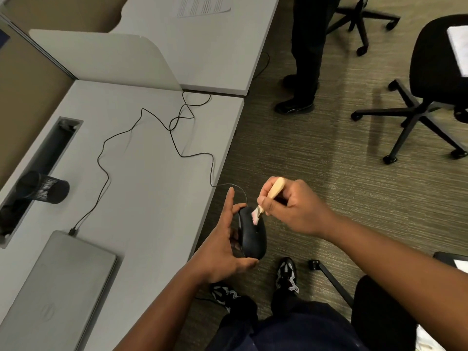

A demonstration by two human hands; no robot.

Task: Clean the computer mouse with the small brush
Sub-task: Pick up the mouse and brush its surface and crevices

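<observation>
Head view: brushing in progress, mouse held off the surface

Left hand (pixel 222 245) holds the computer mouse (pixel 252 235) in the air just past the surface (pixel 152 173) edge, over the carpet. Thumb sits under the near end, curled fingers behind the far side, index finger sticking out straight. Mouse looks tilted on its side, so I can't tell for sure which face is toward the brush.

Right hand (pixel 288 206) pinches the small brush (pixel 266 201) by its pale wooden handle, fingers wrapped around it. Bristles touch the mouse near its front end, where the cable (pixel 174 138) comes out.

Cable runs slack in loops across the surface and plugs into the closed laptop (pixel 58 282). Black mesh cup (pixel 44 187) lies on its side by the cable slot.

Progress, my read: mid-task. Brush is on the mouse, front area being worked. Can't see dust or debris at this resolution, so no way to judge how clean it is. Likely left: rest of the body, seams, the other faces, then setting the mouse back down on the surface.
</observation>
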